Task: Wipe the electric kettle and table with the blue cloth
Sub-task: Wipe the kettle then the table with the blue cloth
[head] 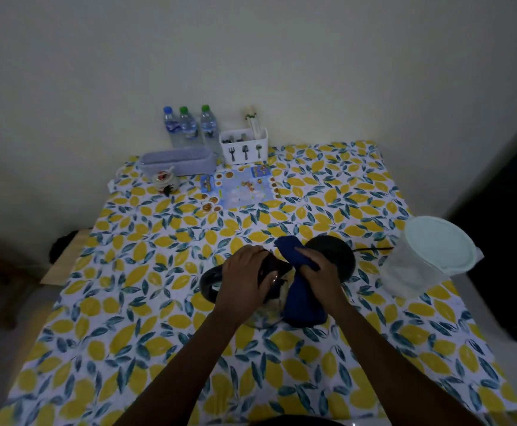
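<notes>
No writing is readable. The kettle (269, 290) stands near the table (158, 333) centre, handle (209, 282) pointing to 9 o'clock. The left hand (245, 276) grips its lid from above. The right hand (318, 269) presses the blue cloth (300, 296), draped along 12–6 o'clock, on its right side.

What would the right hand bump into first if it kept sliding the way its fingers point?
Probably the kettle's black lid, which the left hand steadies. The right hand, gripping the blue cloth, points up-left toward it; depth is unclear.
</notes>
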